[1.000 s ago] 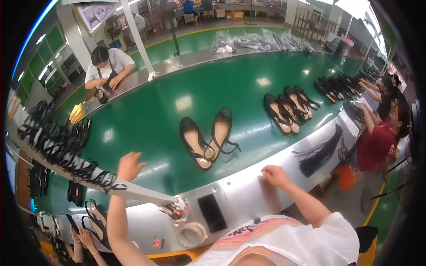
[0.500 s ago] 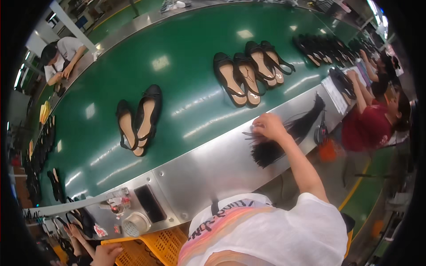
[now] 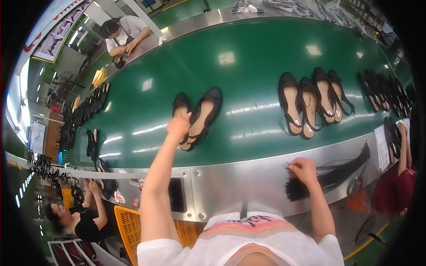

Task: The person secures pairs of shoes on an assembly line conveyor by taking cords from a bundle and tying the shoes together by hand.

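A pair of black slingback flats with beige insoles and small bows lies in front of me on the green conveyor belt (image 3: pixel 248 44). My left hand (image 3: pixel 178 126) is closed around the left shoe (image 3: pixel 181 101), covering its middle and most of its strap. Its mate, the right shoe (image 3: pixel 207 108), touches it on the right. Over the metal edge table, my right hand (image 3: pixel 303 170) pinches thin black cords at the frayed left end of a long bundle of black cords (image 3: pixel 335 178). How many strands are between the fingertips I cannot tell.
Several more slingbacks (image 3: pixel 290 104) stand right on the belt, others (image 3: pixel 385 91) farther right. A dark phone (image 3: pixel 177 195) lies on the metal table (image 3: pixel 230 181) above a yellow crate (image 3: pixel 128 230). Co-workers sit far left (image 3: pixel 126 37), near left (image 3: pixel 86 217) and right (image 3: pixel 395 190).
My view has swung left. My left hand has come up from the lower left and taken hold of the left shoe. My right hand stays by the cords' left end.
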`<state>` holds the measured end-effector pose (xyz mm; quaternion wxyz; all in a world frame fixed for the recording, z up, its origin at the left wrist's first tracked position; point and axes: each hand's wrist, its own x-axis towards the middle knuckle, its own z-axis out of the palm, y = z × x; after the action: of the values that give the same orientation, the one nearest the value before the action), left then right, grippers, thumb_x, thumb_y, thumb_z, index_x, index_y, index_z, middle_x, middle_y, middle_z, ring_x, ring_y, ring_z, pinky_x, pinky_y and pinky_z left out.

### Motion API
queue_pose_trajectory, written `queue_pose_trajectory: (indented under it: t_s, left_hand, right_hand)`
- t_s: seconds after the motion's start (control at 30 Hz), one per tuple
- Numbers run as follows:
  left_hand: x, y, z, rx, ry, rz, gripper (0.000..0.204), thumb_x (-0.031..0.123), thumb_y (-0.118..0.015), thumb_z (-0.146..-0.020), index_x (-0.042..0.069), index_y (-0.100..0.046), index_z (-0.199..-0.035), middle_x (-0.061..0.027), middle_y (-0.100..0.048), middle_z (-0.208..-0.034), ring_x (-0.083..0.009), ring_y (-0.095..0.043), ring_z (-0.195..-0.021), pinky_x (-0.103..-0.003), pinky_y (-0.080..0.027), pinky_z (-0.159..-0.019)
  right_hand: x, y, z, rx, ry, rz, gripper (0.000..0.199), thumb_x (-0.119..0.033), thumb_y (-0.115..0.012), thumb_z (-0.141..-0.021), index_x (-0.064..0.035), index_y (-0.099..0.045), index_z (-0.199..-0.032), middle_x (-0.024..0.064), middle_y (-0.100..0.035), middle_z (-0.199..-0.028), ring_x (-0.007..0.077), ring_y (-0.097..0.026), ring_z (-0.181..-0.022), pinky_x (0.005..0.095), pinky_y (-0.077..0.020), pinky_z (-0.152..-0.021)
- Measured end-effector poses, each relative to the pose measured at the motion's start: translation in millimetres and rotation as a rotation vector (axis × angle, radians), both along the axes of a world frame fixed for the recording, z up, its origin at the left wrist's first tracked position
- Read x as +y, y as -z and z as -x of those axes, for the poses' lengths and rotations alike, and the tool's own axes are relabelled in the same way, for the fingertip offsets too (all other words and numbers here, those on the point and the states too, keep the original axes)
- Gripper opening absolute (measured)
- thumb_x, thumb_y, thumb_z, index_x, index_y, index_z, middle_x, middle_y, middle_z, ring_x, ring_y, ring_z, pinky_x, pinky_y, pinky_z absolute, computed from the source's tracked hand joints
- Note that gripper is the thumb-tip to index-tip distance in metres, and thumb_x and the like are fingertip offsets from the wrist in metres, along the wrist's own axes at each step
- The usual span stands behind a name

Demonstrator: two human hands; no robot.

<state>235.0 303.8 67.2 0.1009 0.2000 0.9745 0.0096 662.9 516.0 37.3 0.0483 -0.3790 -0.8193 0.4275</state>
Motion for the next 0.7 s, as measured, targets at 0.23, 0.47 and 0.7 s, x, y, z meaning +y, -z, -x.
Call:
queue_pose_trajectory:
  t_s: [0.23,0.47,0.7]
  left_hand:
    - [-10,74,83,-0.335,-0.078,-0.264,0.049,0.046,-0.041,-0.089,0.011,-0.059,-0.117,-0.0212,-0.057,-0.115,-0.0363,-0.052,-0.111,-0.043,-0.040,-0.094]
    - [7,41,81,0.133,0.181,-0.248,0.028,0.032,-0.051,-0.086,0.010,-0.065,-0.095,-0.0180,-0.064,-0.092,-0.0399,-0.059,-0.089,-0.047,-0.047,-0.077]
    - [37,29,51,-0.173,0.229,0.005,0.053,0.050,-0.041,-0.089,0.005,-0.054,-0.114,-0.0220,-0.061,-0.104,-0.0385,-0.057,-0.101,-0.045,-0.045,-0.085]
  right_hand:
    - [11,-1,14,-0.051,0.212,0.354,0.014,-0.010,-0.068,-0.077,0.0010,-0.067,-0.085,0.0037,-0.066,-0.074,0.0086,-0.058,-0.067,0.0230,-0.0449,-0.063]
    - [21,3,19,-0.051,0.228,0.378,0.011,-0.008,-0.065,-0.079,0.0016,-0.066,-0.084,0.0015,-0.065,-0.074,0.0071,-0.055,-0.067,0.0217,-0.0441,-0.063]
    - [6,-9,19,-0.048,0.137,0.057,0.008,-0.006,-0.060,-0.082,0.0007,-0.062,-0.085,0.0069,-0.062,-0.074,0.0145,-0.057,-0.068,0.0268,-0.0455,-0.066]
